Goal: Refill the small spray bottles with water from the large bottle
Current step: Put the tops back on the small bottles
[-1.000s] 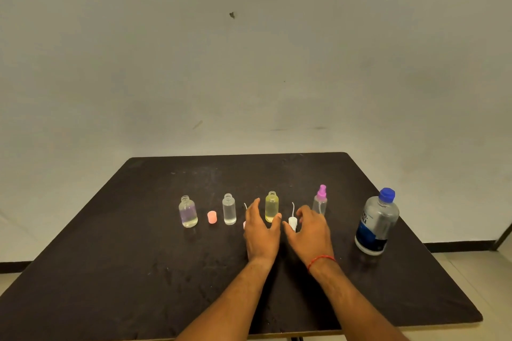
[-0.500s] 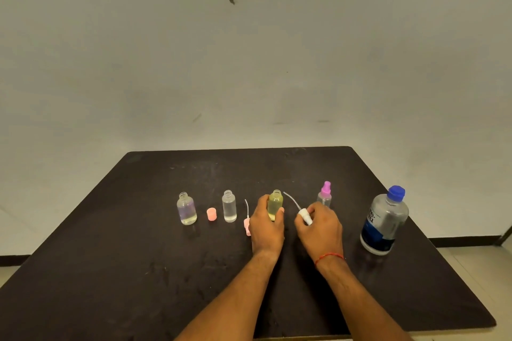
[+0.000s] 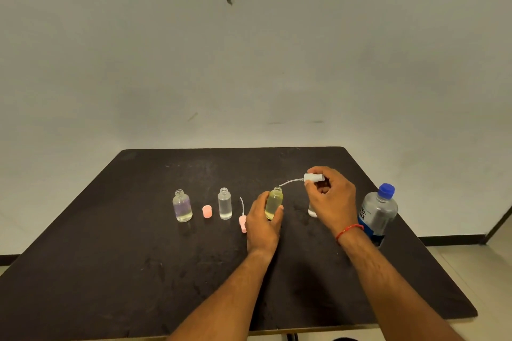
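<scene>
My left hand (image 3: 263, 224) grips the uncapped yellow spray bottle (image 3: 274, 202), which stands upright on the black table (image 3: 138, 271). My right hand (image 3: 329, 199) pinches a white spray head (image 3: 313, 176) above and right of that bottle, its thin tube pointing left toward the bottle's mouth. Left of them stand an uncapped purple-tinted bottle (image 3: 182, 205) and an uncapped clear bottle (image 3: 224, 203). The large water bottle (image 3: 378, 213) with a blue cap stands at the right, partly behind my right wrist. Another small bottle (image 3: 312, 212) is mostly hidden behind my right hand.
A pink cap (image 3: 207, 211) stands between the two left bottles. A pink spray head with tube (image 3: 242, 220) lies beside my left hand. The table's front edge runs close to my forearms; a pale wall stands behind.
My left hand closed round the yellow bottle. My right hand picked the white spray head off the table and raised it up and to the right, covering the pink-topped bottle.
</scene>
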`<state>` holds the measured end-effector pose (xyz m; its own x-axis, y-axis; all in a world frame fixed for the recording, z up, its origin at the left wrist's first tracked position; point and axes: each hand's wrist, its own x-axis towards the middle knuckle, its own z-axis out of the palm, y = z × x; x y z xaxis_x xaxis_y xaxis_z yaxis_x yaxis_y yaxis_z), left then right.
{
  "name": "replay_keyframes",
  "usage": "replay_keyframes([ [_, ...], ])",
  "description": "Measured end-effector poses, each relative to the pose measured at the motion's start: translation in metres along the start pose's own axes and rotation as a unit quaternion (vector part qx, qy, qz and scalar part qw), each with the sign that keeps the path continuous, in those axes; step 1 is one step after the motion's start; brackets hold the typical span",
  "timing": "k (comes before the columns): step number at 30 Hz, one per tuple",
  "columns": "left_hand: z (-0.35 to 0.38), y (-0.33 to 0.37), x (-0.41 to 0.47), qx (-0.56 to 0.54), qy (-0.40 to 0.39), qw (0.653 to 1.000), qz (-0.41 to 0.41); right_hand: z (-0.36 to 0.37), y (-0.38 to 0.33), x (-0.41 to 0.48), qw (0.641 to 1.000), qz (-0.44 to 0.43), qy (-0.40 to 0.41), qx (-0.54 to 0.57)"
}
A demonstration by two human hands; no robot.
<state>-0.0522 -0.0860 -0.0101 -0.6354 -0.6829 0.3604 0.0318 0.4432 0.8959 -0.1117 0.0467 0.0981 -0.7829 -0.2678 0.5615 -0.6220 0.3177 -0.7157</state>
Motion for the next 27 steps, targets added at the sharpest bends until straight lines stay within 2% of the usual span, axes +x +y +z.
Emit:
replay_keyframes([
  [5, -0.001, 0.0, -0.001, -0.004, -0.006, 1.0, 0.014, 0.0, 0.001, 0.002, 0.999, -0.022, -0.033, -0.017],
  [11, 0.003, -0.001, -0.002, -0.021, -0.035, 0.999, 0.034, 0.014, -0.001, 0.014, 0.979, -0.008, -0.184, -0.085],
  [15, 0.003, -0.001, -0.003, -0.032, -0.046, 0.998, 0.028, 0.025, -0.003, 0.018, 0.969, 0.015, -0.237, -0.074],
  [20, 0.004, -0.001, -0.002, -0.054, -0.05, 0.997, 0.025, 0.033, 0.0, 0.019, 0.968, 0.03, -0.241, -0.055],
  [27, 0.004, 0.0, -0.002, -0.065, -0.061, 0.996, 0.029, 0.039, 0.001, 0.014, 0.981, 0.061, -0.171, -0.073],
])
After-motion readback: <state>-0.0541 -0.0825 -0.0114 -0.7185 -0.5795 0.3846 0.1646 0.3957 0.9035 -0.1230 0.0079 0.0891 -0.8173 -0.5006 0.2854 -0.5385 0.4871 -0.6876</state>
